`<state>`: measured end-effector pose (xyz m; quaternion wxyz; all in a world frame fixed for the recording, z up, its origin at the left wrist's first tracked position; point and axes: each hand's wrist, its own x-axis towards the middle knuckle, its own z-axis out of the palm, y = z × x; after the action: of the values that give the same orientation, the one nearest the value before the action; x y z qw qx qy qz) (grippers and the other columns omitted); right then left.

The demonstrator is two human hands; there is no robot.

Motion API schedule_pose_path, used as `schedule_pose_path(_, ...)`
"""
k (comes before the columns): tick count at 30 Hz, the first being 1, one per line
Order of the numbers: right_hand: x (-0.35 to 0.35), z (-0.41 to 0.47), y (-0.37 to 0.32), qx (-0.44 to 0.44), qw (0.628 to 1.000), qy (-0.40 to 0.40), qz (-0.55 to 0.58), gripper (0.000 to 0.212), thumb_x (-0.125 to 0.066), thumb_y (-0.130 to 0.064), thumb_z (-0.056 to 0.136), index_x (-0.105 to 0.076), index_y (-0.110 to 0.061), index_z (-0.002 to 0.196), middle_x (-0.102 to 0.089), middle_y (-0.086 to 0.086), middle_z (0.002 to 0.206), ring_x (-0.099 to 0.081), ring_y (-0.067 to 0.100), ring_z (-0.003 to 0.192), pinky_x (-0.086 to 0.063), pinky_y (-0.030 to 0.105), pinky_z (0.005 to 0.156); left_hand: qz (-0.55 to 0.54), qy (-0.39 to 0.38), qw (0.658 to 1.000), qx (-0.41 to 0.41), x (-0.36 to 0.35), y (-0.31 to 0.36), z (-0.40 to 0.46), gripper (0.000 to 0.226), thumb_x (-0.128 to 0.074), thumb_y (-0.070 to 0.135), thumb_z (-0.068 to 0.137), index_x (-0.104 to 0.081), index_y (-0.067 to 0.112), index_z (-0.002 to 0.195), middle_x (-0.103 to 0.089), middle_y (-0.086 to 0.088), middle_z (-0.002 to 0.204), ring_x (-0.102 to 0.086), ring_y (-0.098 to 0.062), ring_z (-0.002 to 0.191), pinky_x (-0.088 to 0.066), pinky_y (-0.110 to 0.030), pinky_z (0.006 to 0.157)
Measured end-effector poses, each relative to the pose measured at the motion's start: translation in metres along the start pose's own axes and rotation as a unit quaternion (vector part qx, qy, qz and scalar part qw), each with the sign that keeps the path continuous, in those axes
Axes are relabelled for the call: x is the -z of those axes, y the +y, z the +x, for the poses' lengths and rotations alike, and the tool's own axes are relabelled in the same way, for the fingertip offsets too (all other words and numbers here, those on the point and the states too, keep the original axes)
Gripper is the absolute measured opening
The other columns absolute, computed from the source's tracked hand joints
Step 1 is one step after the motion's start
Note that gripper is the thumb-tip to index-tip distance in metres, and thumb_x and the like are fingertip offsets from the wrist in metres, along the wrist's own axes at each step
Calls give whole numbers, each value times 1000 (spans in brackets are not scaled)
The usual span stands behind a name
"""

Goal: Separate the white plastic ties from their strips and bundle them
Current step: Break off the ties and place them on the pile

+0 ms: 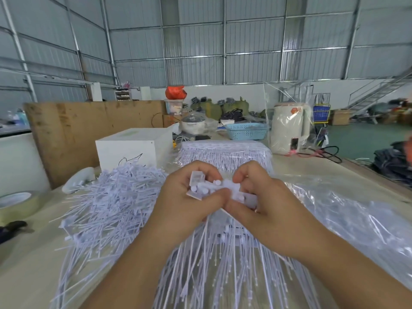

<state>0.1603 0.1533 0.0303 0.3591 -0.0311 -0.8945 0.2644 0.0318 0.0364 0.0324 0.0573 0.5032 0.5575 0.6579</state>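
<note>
My left hand (189, 201) and my right hand (263, 204) meet at the middle of the view, both closed around the heads of a bunch of white plastic ties (214, 188). The thin tails of that bunch (214, 264) hang down toward me between my forearms. A loose heap of separated white ties (111, 201) lies on the table to the left. Behind my hands sits a stack of ties in strips (225, 152), partly wrapped in clear plastic.
A white box (131, 148) stands behind the loose heap, a tape roll (17, 204) at the left edge. Clear plastic sheeting (347, 210) covers the table on the right. A blue basket (247, 130) and a white kettle (289, 130) stand farther back.
</note>
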Motion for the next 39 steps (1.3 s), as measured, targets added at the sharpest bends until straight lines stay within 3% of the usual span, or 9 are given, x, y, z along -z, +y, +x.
schedule_pose_path(4, 15, -1, 8, -66, 996, -41, 41, 19, -61, -36, 91, -52, -38, 107, -57, -16, 60, -45, 4, 43, -34, 14, 44, -24, 81, 996, 20, 5, -5, 5, 33, -70, -13, 76, -62, 18, 69, -60, 2, 62, -47, -13, 43, -41, -20, 41)
schedule_pose_path(6, 17, -1, 9, -81, 993, -70, 45, 7, -61, -37, 92, -61, -36, 85, -49, -14, 49, -39, 3, 38, -29, 13, 41, -24, 90, 995, 24, 6, -5, 4, 34, -67, -15, 77, -62, 17, 68, -60, -1, 61, -48, -16, 40, -42, -22, 39)
schedule_pose_path(8, 12, -1, 8, -81, 994, -68, 13, 25, -61, -35, 93, -57, -32, 68, -46, -13, 48, -38, 4, 39, -28, 13, 41, -27, 96, 995, 22, 3, -4, 4, 30, -67, -14, 76, -60, 15, 69, -58, -2, 60, -48, -18, 39, -43, -23, 39)
schedule_pose_path(11, 6, 1, 5, -69, 997, -3, -47, 27, -59, -34, 94, -53, -27, 69, -45, -8, 45, -41, 9, 39, -29, 22, 42, -50, 137, 988, 45, -2, -3, 7, 27, -62, -16, 79, -60, 10, 74, -54, -2, 56, -47, -17, 36, -41, -22, 39)
schedule_pose_path(16, -6, -2, -10, 95, 959, 133, -230, 29, -57, -20, 86, -33, -23, 69, -26, -12, 56, -29, 14, 47, -31, 26, 41, -144, 191, 963, 125, -9, 1, 10, 25, -61, -12, 77, -60, 12, 76, -48, -3, 43, -42, -15, 35, -35, -17, 35)
schedule_pose_path(25, -11, -5, -8, 146, 931, 192, -276, 14, -63, -3, 78, -59, -9, 65, -44, -1, 56, -39, 20, 50, -35, 28, 41, -151, 263, 936, 180, 7, -13, 17, 25, -63, -8, 78, -62, 15, 67, -50, 0, 44, -44, -11, 35, -39, -21, 40)
schedule_pose_path(32, -1, 2, -2, 46, 985, 87, -142, 20, -50, -35, 93, -60, -22, 82, -39, -17, 59, -43, 5, 57, -33, 21, 50, -69, 107, 992, 25, 4, -2, 9, 30, -71, -4, 77, -66, 25, 75, -59, -3, 71, -55, -15, 52, -48, -25, 47)
schedule_pose_path(35, 6, 3, 2, 38, 992, 58, -103, 23, -53, -34, 95, -50, -30, 72, -45, -16, 58, -45, 3, 55, -27, 16, 49, -65, 68, 996, 8, 2, 2, 6, 23, -73, 6, 75, -67, 28, 75, -61, -8, 77, -56, -14, 53, -49, -25, 49)
schedule_pose_path(39, 11, 4, 6, 22, 997, 36, -57, 22, -59, -28, 95, -61, -16, 77, -47, -12, 57, -43, 7, 49, -27, 15, 47, -85, 39, 996, 9, -5, 3, 3, 10, -70, 16, 72, -67, 23, 79, -60, -5, 72, -54, -16, 51, -48, -26, 47)
